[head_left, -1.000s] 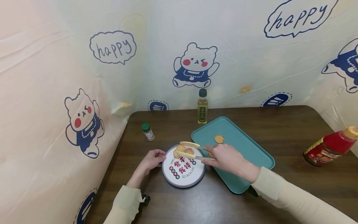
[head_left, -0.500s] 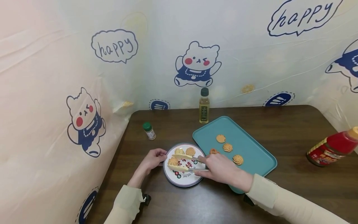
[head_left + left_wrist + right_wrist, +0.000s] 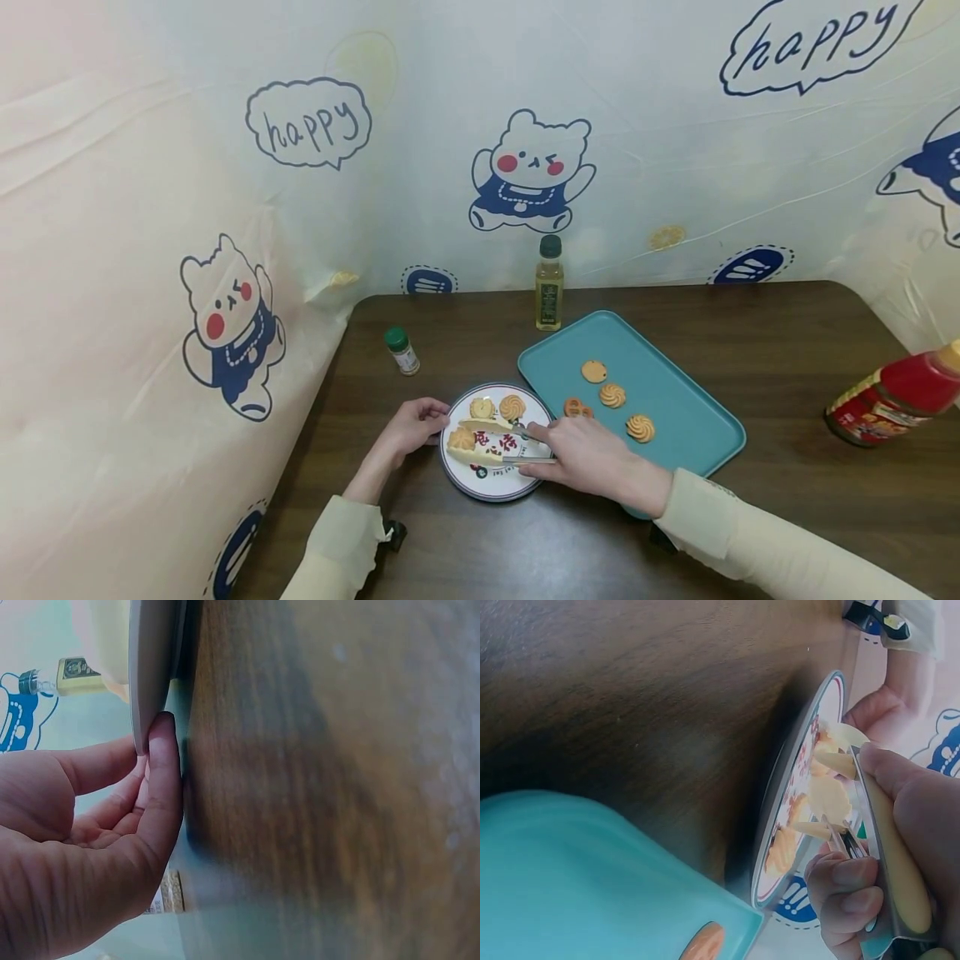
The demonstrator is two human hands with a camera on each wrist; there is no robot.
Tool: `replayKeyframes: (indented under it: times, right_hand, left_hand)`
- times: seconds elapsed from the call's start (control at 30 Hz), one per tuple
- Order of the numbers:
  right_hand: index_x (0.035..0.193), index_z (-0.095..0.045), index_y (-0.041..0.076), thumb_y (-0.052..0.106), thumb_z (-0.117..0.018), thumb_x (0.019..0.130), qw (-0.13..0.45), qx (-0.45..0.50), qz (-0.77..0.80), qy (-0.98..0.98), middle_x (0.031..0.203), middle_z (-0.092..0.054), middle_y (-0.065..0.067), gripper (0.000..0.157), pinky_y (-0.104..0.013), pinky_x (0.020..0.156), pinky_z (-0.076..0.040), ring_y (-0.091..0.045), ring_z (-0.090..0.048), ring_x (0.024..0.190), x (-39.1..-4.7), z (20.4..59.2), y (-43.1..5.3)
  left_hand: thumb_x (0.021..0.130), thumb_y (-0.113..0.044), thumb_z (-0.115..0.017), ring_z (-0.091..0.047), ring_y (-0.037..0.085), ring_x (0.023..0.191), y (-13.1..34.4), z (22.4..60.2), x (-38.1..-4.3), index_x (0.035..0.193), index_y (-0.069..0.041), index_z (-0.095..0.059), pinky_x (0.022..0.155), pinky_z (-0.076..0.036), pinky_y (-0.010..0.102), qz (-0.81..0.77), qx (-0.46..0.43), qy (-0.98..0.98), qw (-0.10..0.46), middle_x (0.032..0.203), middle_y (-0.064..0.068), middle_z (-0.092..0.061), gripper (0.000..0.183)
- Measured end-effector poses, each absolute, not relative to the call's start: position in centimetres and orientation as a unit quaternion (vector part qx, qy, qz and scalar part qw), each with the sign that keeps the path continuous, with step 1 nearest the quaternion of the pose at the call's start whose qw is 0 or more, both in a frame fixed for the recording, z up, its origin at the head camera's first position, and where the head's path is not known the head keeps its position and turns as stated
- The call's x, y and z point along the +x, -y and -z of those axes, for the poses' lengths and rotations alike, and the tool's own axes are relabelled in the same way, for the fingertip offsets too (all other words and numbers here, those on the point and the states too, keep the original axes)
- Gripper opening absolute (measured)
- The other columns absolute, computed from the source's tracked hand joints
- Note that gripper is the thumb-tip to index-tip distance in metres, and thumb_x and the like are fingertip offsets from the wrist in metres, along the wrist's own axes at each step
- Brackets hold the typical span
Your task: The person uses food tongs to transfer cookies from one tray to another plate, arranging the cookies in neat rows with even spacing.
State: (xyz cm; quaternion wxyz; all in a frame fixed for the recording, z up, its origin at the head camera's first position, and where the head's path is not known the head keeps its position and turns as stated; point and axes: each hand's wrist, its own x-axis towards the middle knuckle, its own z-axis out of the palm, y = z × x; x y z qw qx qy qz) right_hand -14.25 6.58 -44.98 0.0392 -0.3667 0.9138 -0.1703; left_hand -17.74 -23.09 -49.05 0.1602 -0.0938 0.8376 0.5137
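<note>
My left hand [image 3: 411, 427] pinches the left rim of a round white plate [image 3: 491, 492] with red lettering; the left wrist view has the thumb on top and a finger [image 3: 161, 780] underneath. In my right hand [image 3: 592, 457] is a pair of tongs [image 3: 527, 460] with cream-coloured tips, lying low over the plate. Between the tips sits a golden cookie [image 3: 461, 438] at the plate's left side. Behind it on the plate lie a pale cookie [image 3: 482, 407] and a swirled cookie [image 3: 512, 407]. The right wrist view shows fingers [image 3: 847, 900] and thumb wrapped round the tongs.
A teal tray [image 3: 675, 408] right of the plate bears a flat round cookie [image 3: 594, 372], swirled cookies [image 3: 641, 428] and a pretzel-shaped cookie [image 3: 577, 407]. Behind stand an oil bottle [image 3: 549, 292] and a green-capped shaker [image 3: 402, 352]. A red-labelled bottle [image 3: 885, 400] stands far right.
My right hand has moved left and nearer across the plate, bringing the tongs and a cookie to its left side. The tray's cookies have come into view. The left hand keeps its place.
</note>
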Motion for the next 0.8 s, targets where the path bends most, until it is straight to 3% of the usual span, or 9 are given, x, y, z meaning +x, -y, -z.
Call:
replayKeyframes:
  times: [0.47, 0.67, 0.8]
  right_hand:
    - [0.118, -0.068, 0.01, 0.053, -0.071, 0.088, 0.043, -0.357, 0.154, -0.92, 0.068, -0.058, 0.005, 0.052, -0.026, 0.049, -0.04, -0.006, -0.046, 0.053, -14.4, 45.0, -6.4]
    - [0.124, -0.068, 0.013, 0.055, -0.073, 0.085, 0.027, -0.353, 0.153, -0.923, 0.064, -0.053, 0.009, 0.057, -0.026, 0.045, -0.037, -0.007, -0.043, 0.052, -14.3, 44.5, -6.6]
    - [0.126, -0.069, 0.012, 0.058, -0.073, 0.083, 0.006, -0.339, 0.153, -0.928, 0.077, -0.066, 0.001, 0.063, -0.024, 0.046, -0.04, -0.008, -0.047, 0.058, -14.3, 43.5, -7.2]
  left_hand:
    - [0.098, -0.007, -0.061, -0.061, 0.023, 0.085, 23.1, 49.0, -17.8, 0.117, 0.001, -0.064, 0.074, -0.059, 0.035, -0.515, -0.091, -0.837, 0.161, 0.1, 0.013, -0.062, 0.02]
    - [0.098, -0.006, -0.061, -0.061, 0.022, 0.084, 23.2, 49.2, -17.8, 0.117, 0.001, -0.064, 0.074, -0.059, 0.035, -0.518, -0.093, -0.834, 0.163, 0.1, 0.013, -0.062, 0.02]
    - [0.098, -0.006, -0.062, -0.062, 0.022, 0.084, 23.2, 49.1, -17.8, 0.117, 0.0, -0.065, 0.074, -0.059, 0.035, -0.519, -0.093, -0.834, 0.164, 0.1, 0.012, -0.063, 0.02]
